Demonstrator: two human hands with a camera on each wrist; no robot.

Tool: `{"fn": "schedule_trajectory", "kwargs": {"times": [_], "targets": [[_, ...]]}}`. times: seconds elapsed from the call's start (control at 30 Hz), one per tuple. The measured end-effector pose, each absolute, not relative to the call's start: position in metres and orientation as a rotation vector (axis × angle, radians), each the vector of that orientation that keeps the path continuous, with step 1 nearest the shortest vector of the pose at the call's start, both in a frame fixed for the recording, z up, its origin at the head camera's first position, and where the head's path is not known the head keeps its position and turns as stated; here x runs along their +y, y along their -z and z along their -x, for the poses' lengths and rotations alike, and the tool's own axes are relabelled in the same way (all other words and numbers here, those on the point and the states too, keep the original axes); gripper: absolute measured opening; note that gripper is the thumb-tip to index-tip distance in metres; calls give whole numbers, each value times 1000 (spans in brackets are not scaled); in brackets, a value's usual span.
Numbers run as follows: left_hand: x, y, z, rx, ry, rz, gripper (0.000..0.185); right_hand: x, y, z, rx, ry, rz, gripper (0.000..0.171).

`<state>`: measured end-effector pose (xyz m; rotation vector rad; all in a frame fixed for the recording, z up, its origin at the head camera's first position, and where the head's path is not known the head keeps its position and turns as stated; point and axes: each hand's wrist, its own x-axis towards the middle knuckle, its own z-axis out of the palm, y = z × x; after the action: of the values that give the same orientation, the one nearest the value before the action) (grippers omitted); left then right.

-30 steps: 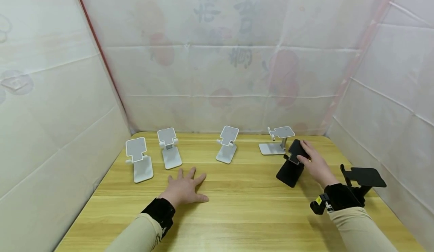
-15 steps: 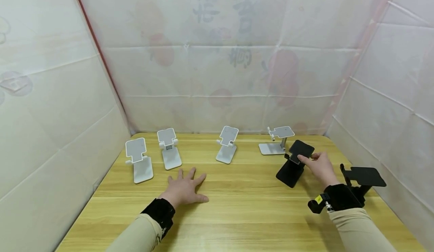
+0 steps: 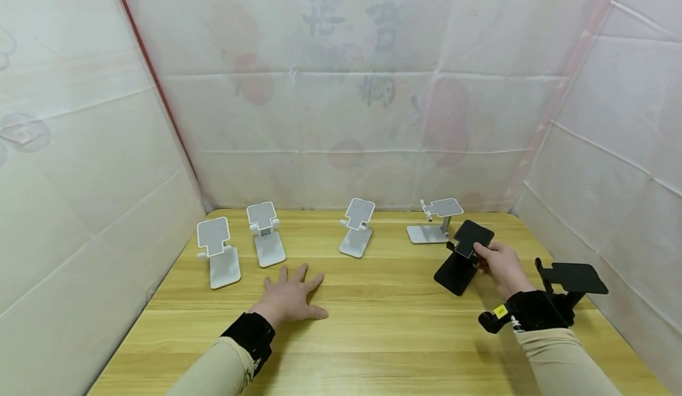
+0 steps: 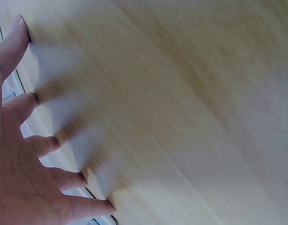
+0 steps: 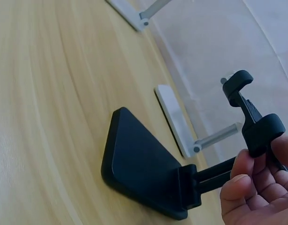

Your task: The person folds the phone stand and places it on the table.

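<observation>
White sheeting encloses a wooden desk (image 3: 373, 325), on which four white phone stands (image 3: 357, 227) are lined up along the far edge. Toward the right side, a black phone stand (image 3: 462, 257) is pinched at its tilted top plate by the curled fingers of the right hand (image 3: 498, 264), its base resting flat on the wood. Just beside that wrist, a second black stand (image 3: 570, 280) is seen. The left hand (image 3: 290, 295) is laid flat on the desk, fingers spread, nothing held.
</observation>
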<state>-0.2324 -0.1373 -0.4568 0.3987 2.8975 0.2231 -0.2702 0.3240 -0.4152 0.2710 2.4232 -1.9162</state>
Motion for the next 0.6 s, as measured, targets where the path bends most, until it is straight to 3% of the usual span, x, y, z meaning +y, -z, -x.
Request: {"fn": "schedule_trajectory", "kwargs": {"times": [0.6], "targets": [[-137,455,233,2894,-244,-406,92,299,391,256,2341,2116,-86,28]]}}
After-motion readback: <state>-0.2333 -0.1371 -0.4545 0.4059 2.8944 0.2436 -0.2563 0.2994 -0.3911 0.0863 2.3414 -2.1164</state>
